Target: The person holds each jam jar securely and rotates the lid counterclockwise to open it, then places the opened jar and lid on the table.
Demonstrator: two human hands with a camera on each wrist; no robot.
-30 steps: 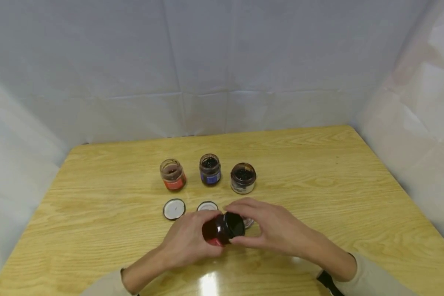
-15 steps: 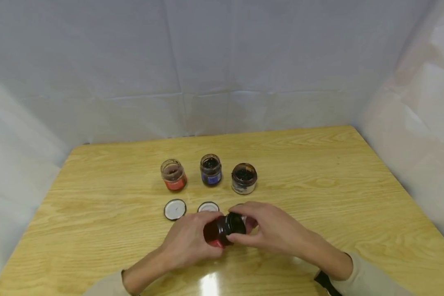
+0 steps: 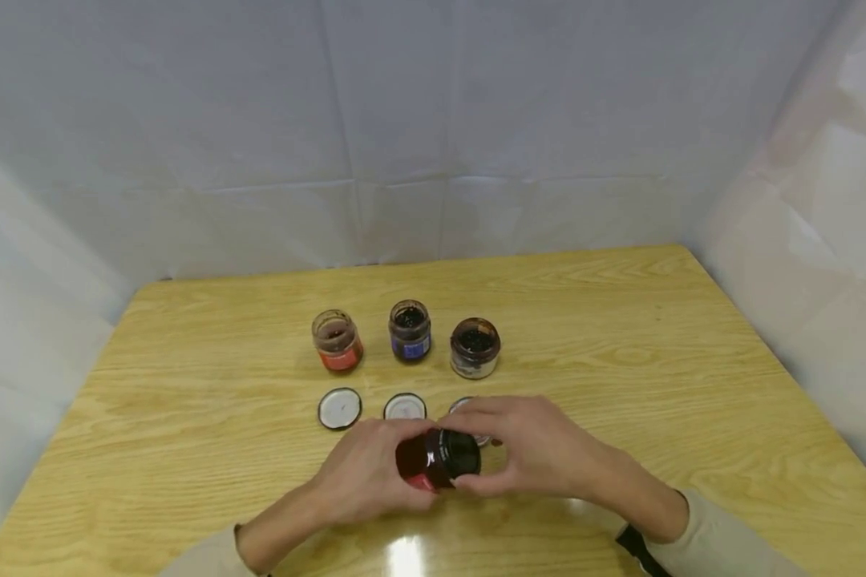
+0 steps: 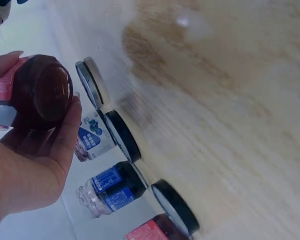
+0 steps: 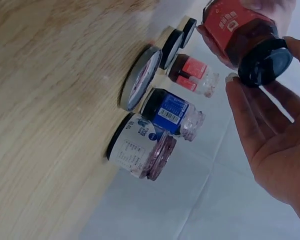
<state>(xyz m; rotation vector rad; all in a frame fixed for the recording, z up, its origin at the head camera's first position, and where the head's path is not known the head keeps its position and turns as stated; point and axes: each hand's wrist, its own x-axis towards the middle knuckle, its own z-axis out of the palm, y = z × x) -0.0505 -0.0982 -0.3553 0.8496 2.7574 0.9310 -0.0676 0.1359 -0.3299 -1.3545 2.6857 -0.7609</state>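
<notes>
Tipped on its side over the table's near middle is a dark jar with a red label (image 3: 413, 455). My left hand (image 3: 375, 469) grips its body from the left; the left wrist view shows the jar's dark bottom (image 4: 51, 92) facing out between thumb and fingers. On the right, my right hand (image 3: 541, 445) holds the black lid (image 3: 464, 454) by its edge, thumb at the near side and fingers at the far side. In the right wrist view the lid (image 5: 265, 62) sits on the jar mouth, with fingertips right at its rim.
Farther back stand three uncapped jars: red-labelled (image 3: 341, 353), blue-labelled (image 3: 410, 344) and white-labelled (image 3: 475, 362). Before them lie three lids, inner side up: a left lid (image 3: 340, 409), a middle lid (image 3: 405, 406) and a right lid (image 3: 463, 402) partly behind my right hand.
My right fingers have shifted round the lid, spreading and closing on it again. Both hands and the jar have come slightly nearer to me, uncovering more of the middle and right lids.
</notes>
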